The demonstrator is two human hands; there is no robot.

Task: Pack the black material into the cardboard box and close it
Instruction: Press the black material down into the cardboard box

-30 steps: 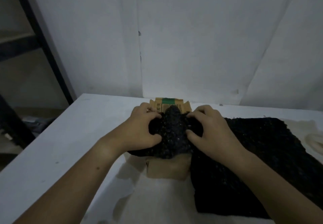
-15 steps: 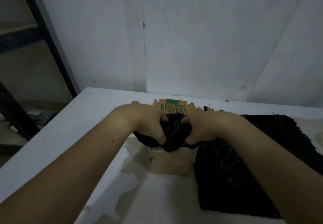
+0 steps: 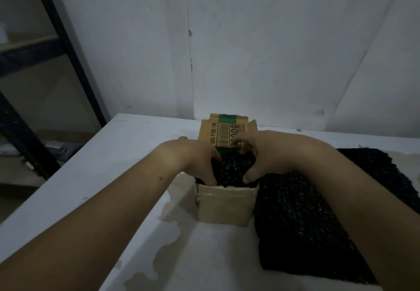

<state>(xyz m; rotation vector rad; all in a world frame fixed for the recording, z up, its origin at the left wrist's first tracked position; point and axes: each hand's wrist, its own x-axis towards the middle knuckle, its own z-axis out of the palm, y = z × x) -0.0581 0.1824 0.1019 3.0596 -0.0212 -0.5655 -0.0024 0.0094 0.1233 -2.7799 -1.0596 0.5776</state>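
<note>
Both grips, our left hand [image 3: 195, 161] and right hand [image 3: 266, 154], clutch the black material [image 3: 229, 170] bunched inside the cardboard box [image 3: 223, 206] on the worktop [image 3: 113, 165]; the rest trails toward 3 o'clock.

A dim storeroom or workshop corner: a plain white table [image 3: 118, 154] with peeling surface stands against bare white wall panels [image 3: 250, 40], beside dark metal shelving [image 3: 68, 47] with wooden boards.

1. One view only, worn on the person's head; it faces forward and down.
2. Near range: left hand [image 3: 193, 161] and right hand [image 3: 269, 154] lie mid-frame over the surface [image 3: 127, 154]; the wall [image 3: 261, 52] fills the upper half.
</note>
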